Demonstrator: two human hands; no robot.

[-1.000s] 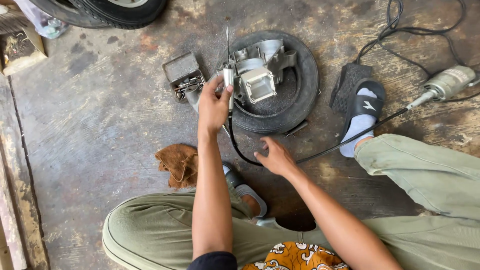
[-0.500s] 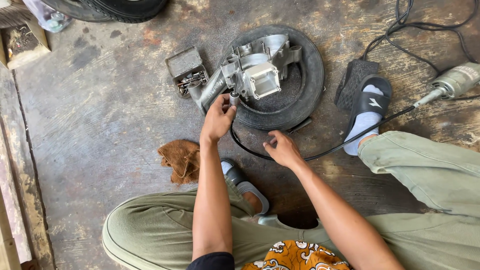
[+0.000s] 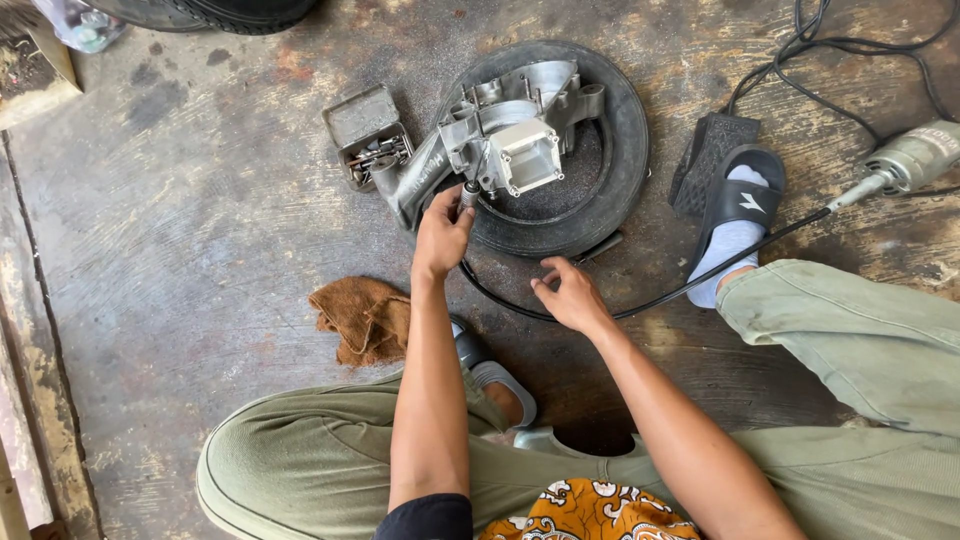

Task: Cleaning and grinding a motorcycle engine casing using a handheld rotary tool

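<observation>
A person is seen from above, seated on a stained grey concrete floor [image 3: 180, 200] in olive-green trousers. The left hand [image 3: 443, 232] is raised to the near edge of a silver cast-aluminium engine casing [image 3: 505, 140], its fingers closed around a small grey cylindrical tool tip [image 3: 467, 192] pressed against the casing. The casing is laid inside a black rubber tyre [image 3: 620, 130] lying flat on the floor, with one arm of the casing projecting past the tyre's left rim. The right hand [image 3: 570, 295] is held low just in front of the tyre, fingers half curled and loosely spread, fingertips resting on a black flexible shaft cable [image 3: 700, 285]; whether the cable is actually gripped cannot be told. The cable is run rightward to a grey electric motor unit [image 3: 915, 155] at the right edge of the view.

Just left of the casing an open rectangular grey metal tin [image 3: 362, 118] of small parts is placed. A crumpled brown rag [image 3: 362, 318] is set near the left forearm. Open floor is left to the left of the rag and tin, bounded by a raised concrete edge [image 3: 30, 400] along the left side. A second black tyre [image 3: 220, 12] is cut off by the top edge. A foot in a dark slide sandal [image 3: 740, 205] is placed beside a black ribbed block [image 3: 705, 150]. No label or sign is legible
</observation>
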